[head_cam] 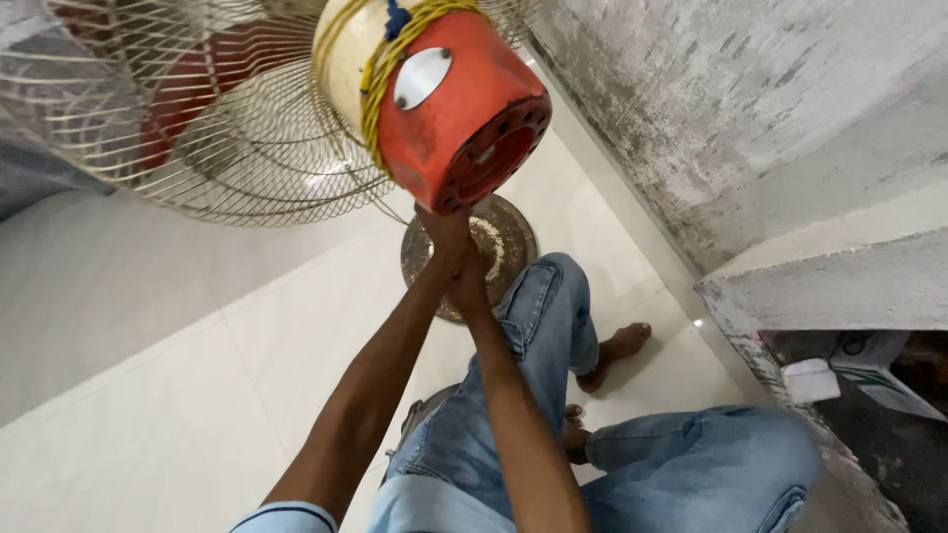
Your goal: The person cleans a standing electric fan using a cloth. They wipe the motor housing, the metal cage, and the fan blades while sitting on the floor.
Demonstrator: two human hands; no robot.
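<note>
Looking down from the head view, the only one here: person sits on the white tiled floor, jeans, bare feet, both arms stretched up to the underside of a pedestal fan's orange motor housing.

Housing is tilted, open rear end facing the camera, ring of small holes around the rim. Cream front section carries a yellow cord wrapped around it, plus an oval silver plate on the side. Wire fan guard sits to the left, red blades visible behind it. Round dark metal base lies on the floor just below the hands.

Left hand is closed narrow, fingertips pressed to the lower edge of the housing. Right hand sits just below it, touching the left wrist area; can't tell whether it's holding anything, the grip is hidden. No tool visible.

Rough grey wall on the right, concrete ledge with a small white box underneath.

My read on working well here: the fan head looks heavy and tilted, so steady the housing with one hand while the other works the underside, and keep fingers and cord out of the guard wires.
</note>
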